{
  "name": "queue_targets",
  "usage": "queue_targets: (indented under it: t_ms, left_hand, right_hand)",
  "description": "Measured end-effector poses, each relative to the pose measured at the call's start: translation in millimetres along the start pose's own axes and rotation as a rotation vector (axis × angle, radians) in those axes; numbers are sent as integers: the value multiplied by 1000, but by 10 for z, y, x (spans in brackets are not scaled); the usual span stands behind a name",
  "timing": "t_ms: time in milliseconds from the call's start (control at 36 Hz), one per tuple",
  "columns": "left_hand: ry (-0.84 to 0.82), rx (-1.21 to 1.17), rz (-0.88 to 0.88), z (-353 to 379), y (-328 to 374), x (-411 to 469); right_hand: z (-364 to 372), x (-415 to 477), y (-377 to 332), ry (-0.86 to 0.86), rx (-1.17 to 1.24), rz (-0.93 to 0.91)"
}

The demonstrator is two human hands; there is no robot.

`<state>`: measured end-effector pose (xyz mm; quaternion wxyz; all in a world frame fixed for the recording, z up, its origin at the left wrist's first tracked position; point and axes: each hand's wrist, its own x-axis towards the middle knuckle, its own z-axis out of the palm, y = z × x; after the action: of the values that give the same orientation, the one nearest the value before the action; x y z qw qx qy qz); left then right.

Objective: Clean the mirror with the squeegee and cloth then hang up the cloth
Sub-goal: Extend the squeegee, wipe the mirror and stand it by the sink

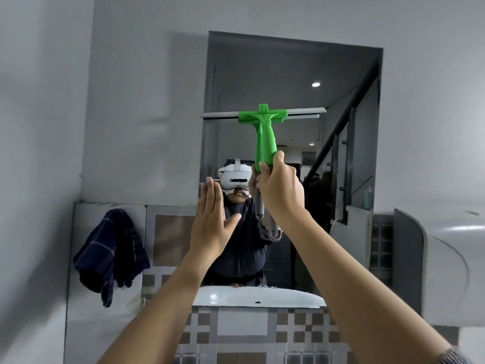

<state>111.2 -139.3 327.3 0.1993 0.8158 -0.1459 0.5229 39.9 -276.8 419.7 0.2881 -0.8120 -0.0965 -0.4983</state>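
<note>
Overhead, from the head view: squeegee [263,127] upright against the mirror [346,106], blade lying level across the glass in its upper half, handle running straight down into the right hand [280,190], closed around the grip. Left hand [212,214] flat and spread wide, holding nothing, at the mirror's left edge, lower than the blade. Cloth [111,253] hanging on the wall left of the mirror, nearer the left hand. Probably a downward pull next, along the handle's axis.
</note>
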Motion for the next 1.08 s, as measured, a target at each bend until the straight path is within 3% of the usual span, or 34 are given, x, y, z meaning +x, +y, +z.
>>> queue_targets:
  t_ms: [500,1083]
  left_hand:
    - [12,-12,-107,136,122,-250]
    - [-23,5,-128,214,247,-361]
  right_hand:
    - [-214,11,328,-126,-145,-156]
    - [-843,261,776,-81,-358,-336]
